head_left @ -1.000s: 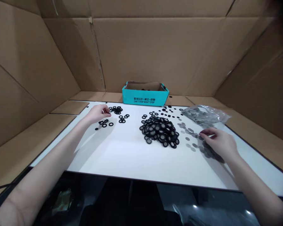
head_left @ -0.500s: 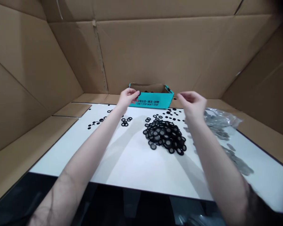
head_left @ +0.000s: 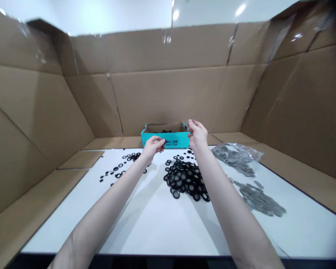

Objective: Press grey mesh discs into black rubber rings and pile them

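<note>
while at one teal box point(head_left: 179, 141), left fingers point(head_left: 160, 142) curled against its front, right fingers point(head_left: 190, 125) pinched at its corner

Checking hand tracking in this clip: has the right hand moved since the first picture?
Yes: the right hand has moved left and forward, from beside the grey discs to the right end of the teal box.

The low cardboard box point(head_left: 165, 141) is teal on its outside, with black printed letters, and it is plain brown inside. The rings point(head_left: 184, 179) in the heap are black with a grey centre, the flat discs point(head_left: 257, 198) on the right side are dull grey, and the table top point(head_left: 156, 231) is white. Around it, the cardboard walls point(head_left: 168, 101) are light brown, with darker lines at the folds.
</note>
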A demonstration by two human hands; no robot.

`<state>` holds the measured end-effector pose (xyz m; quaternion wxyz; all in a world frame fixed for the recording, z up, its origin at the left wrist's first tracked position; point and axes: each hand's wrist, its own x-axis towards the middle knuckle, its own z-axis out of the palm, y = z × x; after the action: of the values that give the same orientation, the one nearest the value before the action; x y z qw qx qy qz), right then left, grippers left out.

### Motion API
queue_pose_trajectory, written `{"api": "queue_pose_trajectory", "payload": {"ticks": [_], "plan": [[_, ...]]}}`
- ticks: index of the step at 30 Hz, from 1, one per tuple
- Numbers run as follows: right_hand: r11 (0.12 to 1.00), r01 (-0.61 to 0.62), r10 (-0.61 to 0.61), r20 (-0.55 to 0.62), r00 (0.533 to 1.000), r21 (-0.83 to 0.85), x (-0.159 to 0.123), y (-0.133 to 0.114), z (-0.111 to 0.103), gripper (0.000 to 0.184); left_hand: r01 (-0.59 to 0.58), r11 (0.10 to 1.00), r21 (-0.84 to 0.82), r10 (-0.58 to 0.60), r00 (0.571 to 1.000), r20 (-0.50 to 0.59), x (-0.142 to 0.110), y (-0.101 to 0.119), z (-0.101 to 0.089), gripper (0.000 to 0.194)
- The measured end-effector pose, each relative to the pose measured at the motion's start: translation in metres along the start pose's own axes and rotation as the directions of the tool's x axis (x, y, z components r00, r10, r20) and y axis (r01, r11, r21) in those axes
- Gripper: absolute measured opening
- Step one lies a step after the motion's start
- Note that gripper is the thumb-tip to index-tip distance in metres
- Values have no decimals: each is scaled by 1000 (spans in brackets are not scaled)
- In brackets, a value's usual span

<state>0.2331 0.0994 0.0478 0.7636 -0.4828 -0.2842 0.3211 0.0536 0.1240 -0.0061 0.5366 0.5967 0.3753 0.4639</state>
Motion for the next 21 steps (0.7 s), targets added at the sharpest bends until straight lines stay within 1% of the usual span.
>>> {"api": "queue_pose_trajectory", "payload": {"ticks": [2,3,4,6,8,9,10,12,14,15,17,18,19,21], "plan": [[997,38,-35,-52,998,61,0,-19,5,39,-26,998,49,25,999,38,-5,7,-9,32],[996,51,-47,-59,997,77,-2,-25,12,39,-49,997,64,46,998,50,-6,10,-13,33],[995,53,-50,-37,998,79,-5,-29,21,38,-75,995,71,71,996,55,-6,13,-18,34],[997,51,-55,71,996,52,-14,-26,40,39,-124,990,65,120,990,71,-3,17,-25,34],[999,50,-45,219,975,-17,-28,-10,52,39,-155,987,50,151,985,79,0,17,-29,31],[997,61,-43,290,956,-54,-37,1,53,39,-167,985,42,163,983,85,-1,15,-30,30],[993,78,-43,357,933,-85,-45,12,51,38,-177,983,35,174,981,91,-3,13,-30,29],[985,114,-42,467,883,-126,-60,30,39,38,-197,980,27,194,976,97,-10,9,-32,24],[978,153,-53,538,841,-142,-69,41,24,39,-218,976,22,215,972,94,-21,6,-34,23],[974,173,-63,561,826,-145,-72,44,16,39,-229,973,19,226,970,93,-28,5,-35,26],[965,218,-92,585,806,-148,-77,45,5,35,-246,969,16,243,964,110,-40,6,-36,37],[959,241,-108,589,801,-152,-80,45,0,30,-254,967,16,250,960,123,-45,7,-37,40],[952,263,-127,585,801,-154,-83,43,-3,24,-259,966,18,254,957,141,-50,9,-37,40],[940,302,-160,574,803,-160,-88,36,-9,19,-269,963,22,262,950,171,-58,15,-38,38]]}}
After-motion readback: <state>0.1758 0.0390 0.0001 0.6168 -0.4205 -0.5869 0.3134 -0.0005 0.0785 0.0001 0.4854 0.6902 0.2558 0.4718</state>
